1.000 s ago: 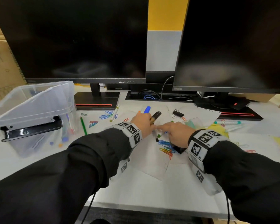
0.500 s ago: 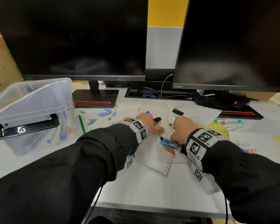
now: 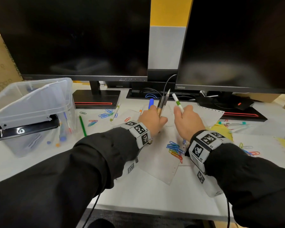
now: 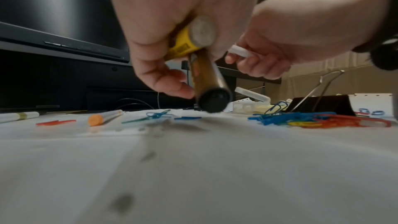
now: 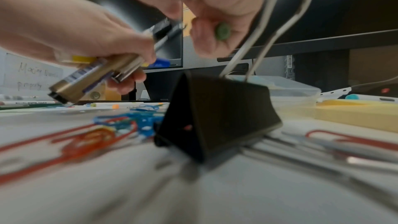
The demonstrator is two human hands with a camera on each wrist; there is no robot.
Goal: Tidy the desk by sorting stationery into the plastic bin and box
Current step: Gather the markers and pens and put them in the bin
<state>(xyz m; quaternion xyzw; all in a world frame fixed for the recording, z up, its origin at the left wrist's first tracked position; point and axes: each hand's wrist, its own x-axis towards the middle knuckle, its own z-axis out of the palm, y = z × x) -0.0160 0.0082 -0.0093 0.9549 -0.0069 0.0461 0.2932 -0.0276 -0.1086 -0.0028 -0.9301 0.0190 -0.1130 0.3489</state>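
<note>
My left hand (image 3: 153, 117) grips a bundle of pens upright just above the paper: a gold marker (image 3: 161, 105), a blue-capped pen (image 3: 151, 102) and a thin grey pen (image 3: 167, 94). The left wrist view shows the gold marker (image 4: 208, 81) end-on. My right hand (image 3: 186, 119) holds a white marker with a green band (image 3: 178, 102), whose green cap end (image 5: 223, 31) sits between the curled fingers. The clear plastic bin (image 3: 39, 96) stands at the left with several pens inside. A small clear box (image 5: 295, 89) lies behind the black binder clip (image 5: 217, 117).
Coloured paper clips (image 3: 174, 148) lie heaped between my wrists, and more (image 3: 105, 113) near the left monitor stand (image 3: 95, 97). A green pencil (image 3: 82, 124) lies beside the bin. A teal marker (image 3: 232, 123) and yellow notes (image 3: 220, 129) lie to the right. Two monitors stand behind.
Both hands rose off the paper. The left hand's pen bundle tipped upright, and the right hand lifted the green-banded marker it had been reaching for on the sheet.
</note>
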